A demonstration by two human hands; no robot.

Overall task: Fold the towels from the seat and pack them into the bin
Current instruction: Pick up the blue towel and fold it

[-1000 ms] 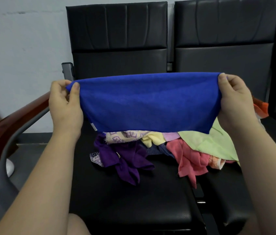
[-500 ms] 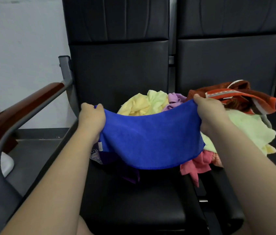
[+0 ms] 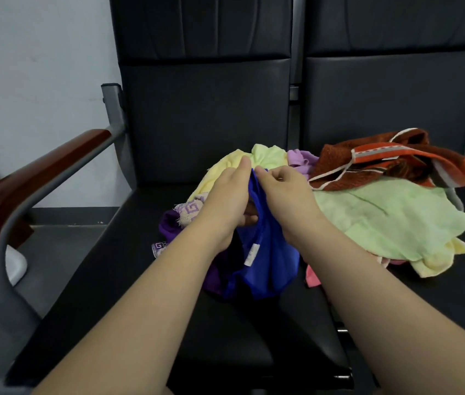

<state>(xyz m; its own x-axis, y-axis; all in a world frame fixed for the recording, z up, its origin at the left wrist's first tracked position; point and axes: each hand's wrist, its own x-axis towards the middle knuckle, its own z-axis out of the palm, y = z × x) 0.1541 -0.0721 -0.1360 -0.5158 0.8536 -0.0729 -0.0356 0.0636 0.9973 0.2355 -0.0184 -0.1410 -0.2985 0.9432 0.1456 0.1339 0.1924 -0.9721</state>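
— What was changed?
— The bright blue cloth towel (image 3: 265, 260), earlier spread, is doubled: corners pinched together by left hand (image 3: 225, 195) and right hand (image 3: 285, 192), over the black padded seat (image 3: 225, 337).

A single wide-angle camera worn on the head is looking forward and down, sitting close above a black padded leather seat (image 3: 240, 337).

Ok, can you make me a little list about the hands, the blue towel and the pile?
left hand: holds the blue towel at its top
right hand: pinches the same top edge, beside the left hand
blue towel: hangs down from both hands above the seat
pile: green, yellow, purple, pink and orange-brown towels, unfolded on the seat
bin: not in view
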